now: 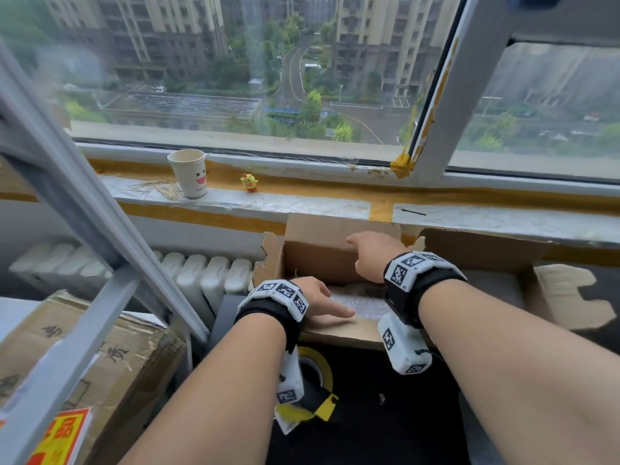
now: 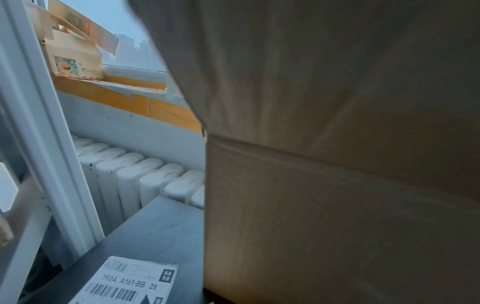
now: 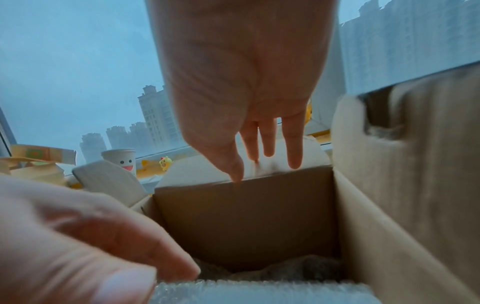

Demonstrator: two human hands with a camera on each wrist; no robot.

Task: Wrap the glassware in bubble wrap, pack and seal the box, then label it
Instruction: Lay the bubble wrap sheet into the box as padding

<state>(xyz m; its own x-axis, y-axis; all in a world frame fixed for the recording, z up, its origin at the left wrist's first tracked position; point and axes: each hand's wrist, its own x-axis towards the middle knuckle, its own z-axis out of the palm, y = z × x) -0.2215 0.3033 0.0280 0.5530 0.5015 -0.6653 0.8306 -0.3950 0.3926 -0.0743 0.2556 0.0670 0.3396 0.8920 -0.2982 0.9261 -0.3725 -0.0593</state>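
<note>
Box [image 1: 318, 260]: open, frame centre, bubble wrap [image 1: 362, 302] inside
Right hand [image 1: 372, 255]: fingers straight, spread, touching far flap
Left hand [image 1: 315, 297]: fingers straight, pressed on near flap

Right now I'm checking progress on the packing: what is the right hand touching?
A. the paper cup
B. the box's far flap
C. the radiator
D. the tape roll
B: the right hand reaches across the open box, fingertips at its far flap.
</note>
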